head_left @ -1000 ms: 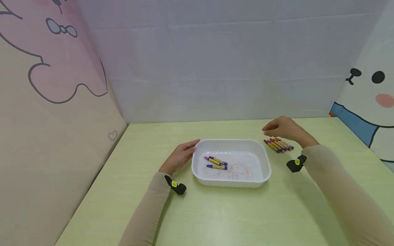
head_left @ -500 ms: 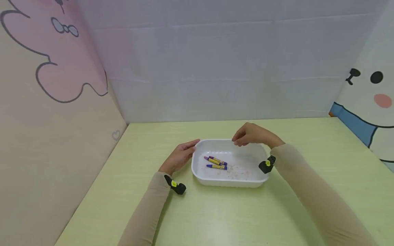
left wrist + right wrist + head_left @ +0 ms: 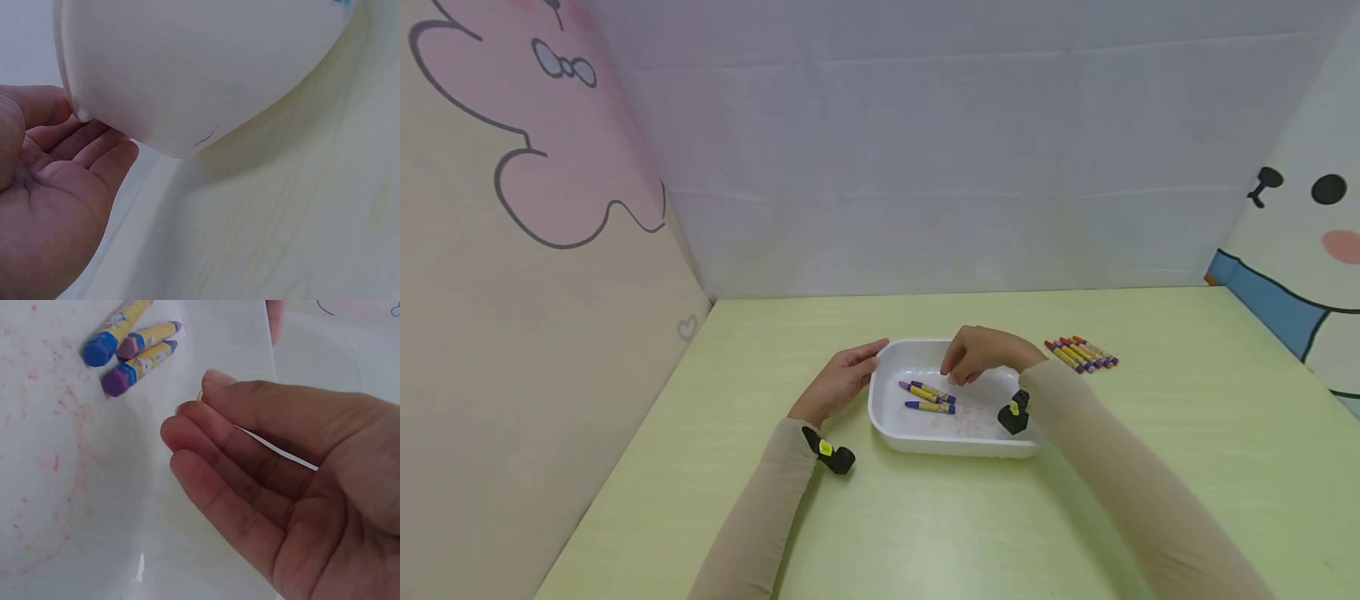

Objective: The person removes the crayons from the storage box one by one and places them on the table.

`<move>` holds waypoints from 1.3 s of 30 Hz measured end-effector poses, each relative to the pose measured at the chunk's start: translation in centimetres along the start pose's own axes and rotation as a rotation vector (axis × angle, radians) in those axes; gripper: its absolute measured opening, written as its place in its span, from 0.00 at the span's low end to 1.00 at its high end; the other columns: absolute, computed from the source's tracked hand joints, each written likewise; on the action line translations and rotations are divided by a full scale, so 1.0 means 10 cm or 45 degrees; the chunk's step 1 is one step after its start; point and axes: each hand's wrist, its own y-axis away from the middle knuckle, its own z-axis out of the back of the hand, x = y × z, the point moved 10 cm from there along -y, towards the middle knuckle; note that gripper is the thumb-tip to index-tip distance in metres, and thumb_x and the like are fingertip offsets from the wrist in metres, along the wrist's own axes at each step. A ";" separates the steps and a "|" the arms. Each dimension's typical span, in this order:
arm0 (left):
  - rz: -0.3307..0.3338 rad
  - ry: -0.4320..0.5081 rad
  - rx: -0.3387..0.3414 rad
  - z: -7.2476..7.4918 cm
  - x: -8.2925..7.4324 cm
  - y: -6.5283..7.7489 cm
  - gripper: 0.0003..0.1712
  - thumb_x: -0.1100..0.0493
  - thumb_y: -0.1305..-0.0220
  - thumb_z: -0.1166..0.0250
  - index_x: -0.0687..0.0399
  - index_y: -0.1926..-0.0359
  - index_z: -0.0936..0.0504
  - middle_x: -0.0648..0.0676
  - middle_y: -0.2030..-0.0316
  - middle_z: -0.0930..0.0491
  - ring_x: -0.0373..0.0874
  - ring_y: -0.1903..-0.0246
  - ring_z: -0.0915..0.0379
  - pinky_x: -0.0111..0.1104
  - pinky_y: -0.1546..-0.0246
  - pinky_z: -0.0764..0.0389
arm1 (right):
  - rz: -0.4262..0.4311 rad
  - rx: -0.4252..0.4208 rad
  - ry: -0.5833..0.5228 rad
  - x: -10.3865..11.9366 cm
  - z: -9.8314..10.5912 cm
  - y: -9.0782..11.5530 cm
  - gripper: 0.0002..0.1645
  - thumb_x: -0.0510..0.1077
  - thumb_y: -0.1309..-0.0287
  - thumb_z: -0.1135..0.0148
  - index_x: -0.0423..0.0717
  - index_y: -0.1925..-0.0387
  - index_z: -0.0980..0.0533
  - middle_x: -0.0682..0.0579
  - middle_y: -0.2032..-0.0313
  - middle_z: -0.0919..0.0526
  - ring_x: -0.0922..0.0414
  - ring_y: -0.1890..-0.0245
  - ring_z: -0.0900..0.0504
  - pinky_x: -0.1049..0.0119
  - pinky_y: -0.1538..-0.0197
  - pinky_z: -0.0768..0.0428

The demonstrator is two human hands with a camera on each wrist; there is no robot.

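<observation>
A white plastic tray (image 3: 955, 447) stands mid-table in the head view. My left hand (image 3: 837, 383) grips its left end, the thumb at the rim and the fingers against the underside in the left wrist view. Inside the tray lie a blue crayon (image 3: 930, 407), a pink crayon (image 3: 919, 392) and a purple crayon (image 3: 934, 392) in yellow wrappers, toward the left. Over the back of the tray hangs my right hand (image 3: 985, 354), just right of these crayons. Its fingers (image 3: 225, 494) are loosely bent, and nothing shows between them and the thumb in the right wrist view.
A row of several red and orange-tipped crayons (image 3: 1081, 355) lies on the pale green table (image 3: 887, 525) right of the tray. Crayon smudges mark the tray floor (image 3: 44, 469). A white cloth wall (image 3: 880, 167) rises behind the table, with printed panels at both sides.
My right hand has moved left from above the crayon row to over the tray and come lower. The left hand and the three crayons in the tray have stayed put.
</observation>
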 end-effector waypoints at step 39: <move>-0.004 0.002 0.013 0.01 0.01 0.05 0.26 0.66 0.25 0.55 0.65 0.29 0.42 0.61 0.29 0.42 0.53 0.30 0.44 0.42 0.30 0.39 | -0.095 -0.049 0.065 0.02 -0.19 -0.11 0.07 0.35 0.49 0.32 0.44 0.65 0.17 0.50 0.65 0.16 0.58 0.68 0.20 0.67 0.58 0.17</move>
